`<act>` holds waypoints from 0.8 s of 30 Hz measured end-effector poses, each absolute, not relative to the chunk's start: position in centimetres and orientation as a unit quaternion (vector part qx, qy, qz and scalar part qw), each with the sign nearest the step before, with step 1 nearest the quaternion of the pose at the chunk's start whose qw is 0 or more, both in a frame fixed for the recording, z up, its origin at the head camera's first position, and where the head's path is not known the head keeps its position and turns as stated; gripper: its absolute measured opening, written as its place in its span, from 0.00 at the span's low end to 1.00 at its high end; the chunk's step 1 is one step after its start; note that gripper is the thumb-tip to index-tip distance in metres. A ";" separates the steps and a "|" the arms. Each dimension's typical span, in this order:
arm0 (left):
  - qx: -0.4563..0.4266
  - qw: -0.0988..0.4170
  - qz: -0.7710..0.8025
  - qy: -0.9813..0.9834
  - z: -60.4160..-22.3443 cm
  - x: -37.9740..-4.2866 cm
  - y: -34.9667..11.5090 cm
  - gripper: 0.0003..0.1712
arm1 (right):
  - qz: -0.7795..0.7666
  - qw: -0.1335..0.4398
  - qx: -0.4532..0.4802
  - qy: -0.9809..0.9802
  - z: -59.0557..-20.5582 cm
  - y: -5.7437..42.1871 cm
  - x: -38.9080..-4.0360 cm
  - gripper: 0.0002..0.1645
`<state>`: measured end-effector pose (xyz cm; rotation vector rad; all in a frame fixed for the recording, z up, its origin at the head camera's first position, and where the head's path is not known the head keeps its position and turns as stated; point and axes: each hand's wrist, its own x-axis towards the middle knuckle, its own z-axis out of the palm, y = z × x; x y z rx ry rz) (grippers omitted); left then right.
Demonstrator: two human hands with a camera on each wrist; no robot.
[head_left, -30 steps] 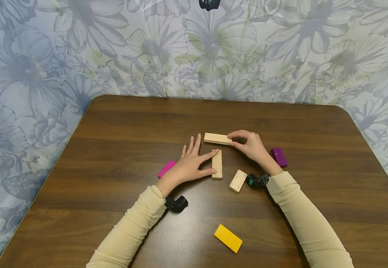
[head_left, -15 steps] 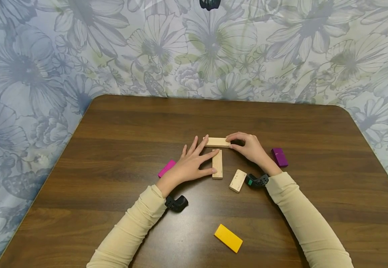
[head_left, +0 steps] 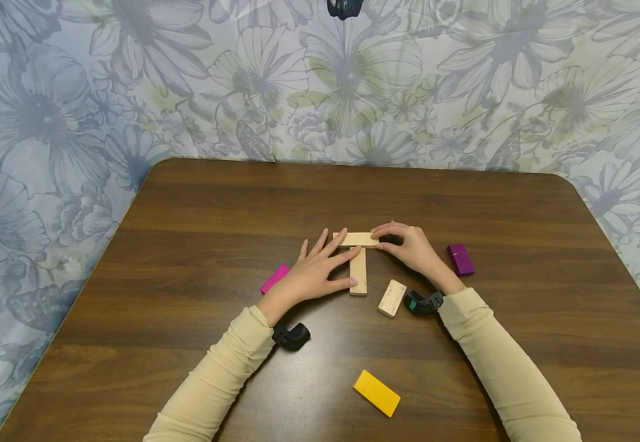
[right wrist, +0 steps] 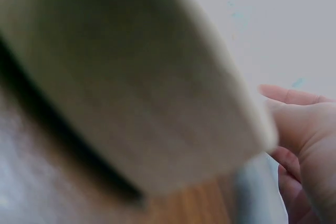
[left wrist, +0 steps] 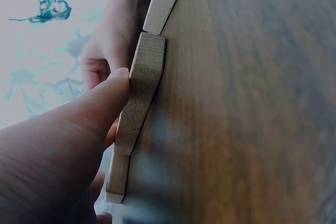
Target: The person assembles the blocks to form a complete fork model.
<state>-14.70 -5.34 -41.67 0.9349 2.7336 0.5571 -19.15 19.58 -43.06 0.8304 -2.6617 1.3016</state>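
My left hand (head_left: pixel 310 274) lies spread, its thumb and index finger straight and touching a plain wooden block (head_left: pixel 359 270) that lies lengthwise on the table. In the left wrist view the thumb (left wrist: pixel 105 95) presses against this block's upper edge. Between thumb and fingertips, my right hand (head_left: pixel 412 247) pinches the right end of a second wooden block (head_left: pixel 361 239). That one lies crosswise right at the far end of the first, making a T shape. Left middle fingertip overlaps the crosswise block's left part. A large blurred wooden block (right wrist: pixel 136 77) fills much of the right wrist view.
A loose wooden block (head_left: pixel 392 298) lies by the right wrist's black camera (head_left: pixel 423 301). Beyond the right forearm is a purple block (head_left: pixel 461 259). A pink block (head_left: pixel 274 279) is partly behind the left hand. Nearer me lies a yellow block (head_left: pixel 377 393) on the brown table (head_left: pixel 187 245).
My right hand has drawn the crosswise block toward me and slightly left, closing the gap to the lengthwise block. My left hand has kept its place, its middle finger shifting right over the crosswise block.
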 end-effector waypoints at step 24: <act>0.320 0.105 0.192 0.922 -41.4 -14.7 -5.2 0.38 | 0.419 0.034 0.272 -0.866 -43.0 19.8 -18.6 0.12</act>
